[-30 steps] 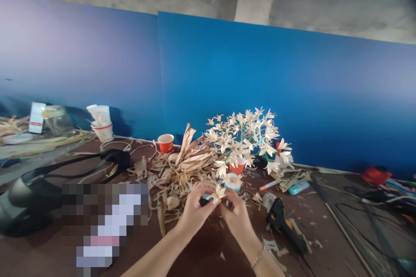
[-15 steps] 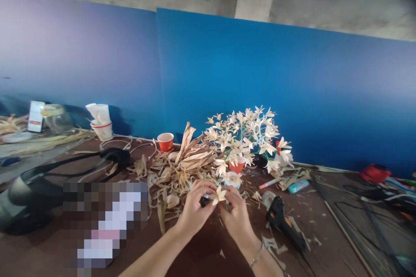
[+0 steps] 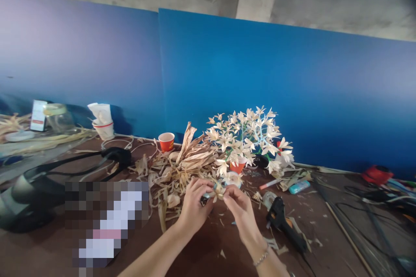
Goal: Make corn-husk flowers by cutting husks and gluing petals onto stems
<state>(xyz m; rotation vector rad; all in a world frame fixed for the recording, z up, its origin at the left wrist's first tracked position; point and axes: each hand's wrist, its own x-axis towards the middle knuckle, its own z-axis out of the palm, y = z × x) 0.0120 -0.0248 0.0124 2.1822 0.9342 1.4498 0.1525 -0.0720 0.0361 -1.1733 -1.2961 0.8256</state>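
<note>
A cream flower, seemingly of dried husk petals [image 3: 217,191], sits between my two hands at the middle of the table. My left hand [image 3: 195,203] is closed around its base, and a small dark object [image 3: 204,199] shows within its curled fingers, too hidden to name. From the other side, my right hand [image 3: 239,207] pinches a petal edge between thumb and forefinger. Just beyond stands a red paper cup [image 3: 238,165] with a spray of similar cream flowers [image 3: 248,134]. A pile of dry husks [image 3: 191,156] lies past my left hand.
To the right rests a black hot glue gun [image 3: 284,225], its cord trailing forward. Behind it are a turquoise packet [image 3: 299,187] and a pen [image 3: 269,183]. Another red cup [image 3: 167,142], a white cup [image 3: 103,130], a jar [image 3: 60,117] and black straps [image 3: 113,158] lie leftward.
My right hand has shifted slightly and now pinches the flower's edge. The flower has turned, so its open face shows less clearly. My left hand has stayed nearly in place.
</note>
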